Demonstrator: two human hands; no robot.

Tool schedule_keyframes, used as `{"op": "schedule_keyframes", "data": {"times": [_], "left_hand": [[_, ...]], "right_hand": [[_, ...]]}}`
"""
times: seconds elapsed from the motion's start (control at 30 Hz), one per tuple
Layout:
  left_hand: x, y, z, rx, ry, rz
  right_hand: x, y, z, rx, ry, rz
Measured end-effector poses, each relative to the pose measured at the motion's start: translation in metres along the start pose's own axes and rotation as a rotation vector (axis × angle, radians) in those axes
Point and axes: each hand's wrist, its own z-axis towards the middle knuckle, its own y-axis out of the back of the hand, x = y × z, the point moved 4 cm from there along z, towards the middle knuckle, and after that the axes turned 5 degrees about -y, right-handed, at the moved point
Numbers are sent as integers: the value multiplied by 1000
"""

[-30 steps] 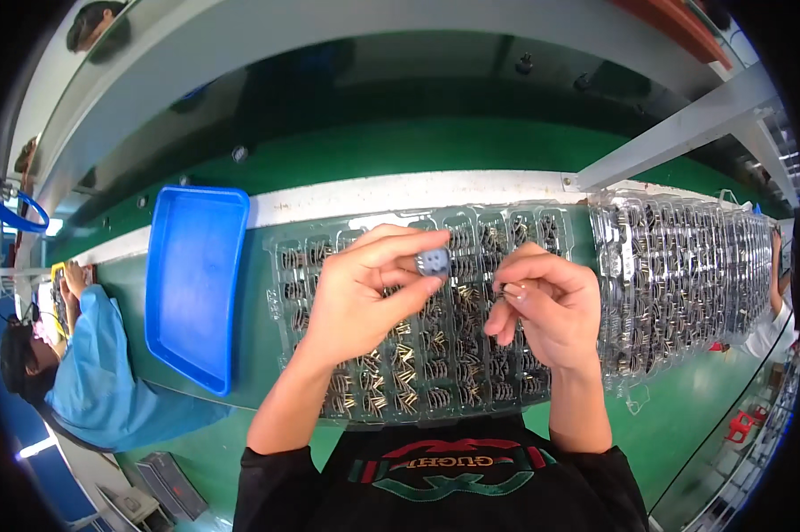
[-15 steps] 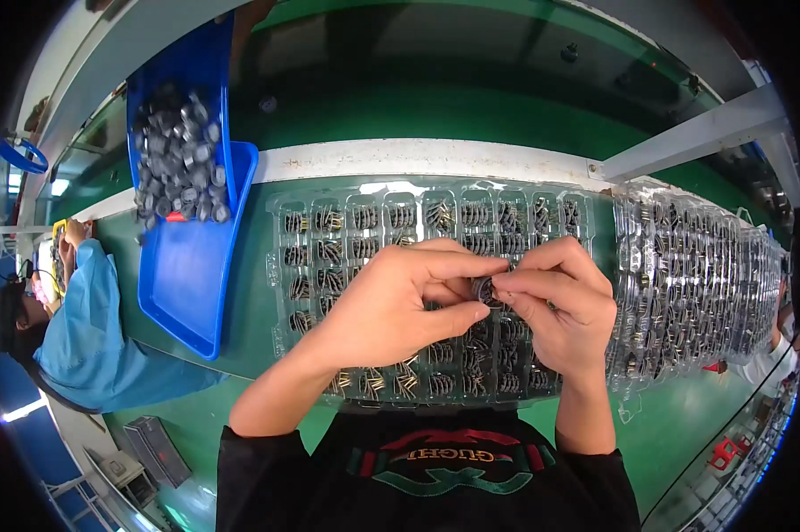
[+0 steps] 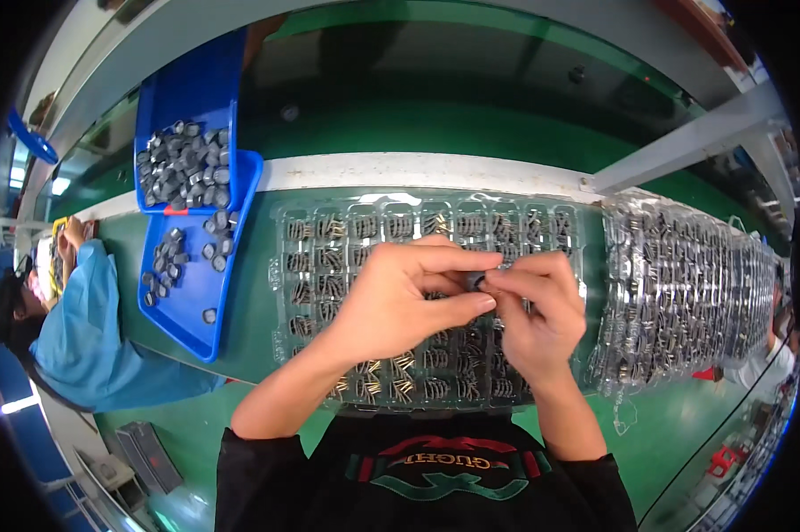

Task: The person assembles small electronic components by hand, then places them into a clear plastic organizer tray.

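Note:
Over the clear plastic blister tray (image 3: 277, 293), my left hand (image 3: 389, 297) grips a small dark round part (image 3: 474, 280) between thumb and fingers. My right hand (image 3: 546, 310) meets it there, its fingertips pinched together against that part's right side. Whether the right fingers hold a second piece is hidden. Many pockets of the blister tray carry stacks of small dark parts with thin metal bits, some brassy. Both my hands cover the tray's middle pockets.
At the left a tilted upper blue bin (image 3: 192, 99) holds a heap of dark grey caps (image 3: 185, 168). Loose caps lie in the lower blue tray (image 3: 180, 312). More filled blister trays (image 3: 684, 301) stand to the right. A co-worker in a blue top (image 3: 121, 328) sits at the left.
Several caps have dropped from the upper blue bin into the lower tray, which was bare. My right hand has shifted slightly left; both hands stay together at the small part.

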Motion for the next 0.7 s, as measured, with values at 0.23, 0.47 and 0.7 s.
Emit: {"op": "schedule_keyframes", "data": {"times": [0.23, 0.47, 0.7], "left_hand": [[9, 34, 12, -128, 186, 94], [30, 86, 144, -239, -87, 706], [77, 162, 234, -392, 38, 923]], "right_hand": [[-12, 26, -1, 227, -173, -294], [-74, 67, 9, 23, -314, -937], [-87, 49, 12, -18, -387, -784]]}}
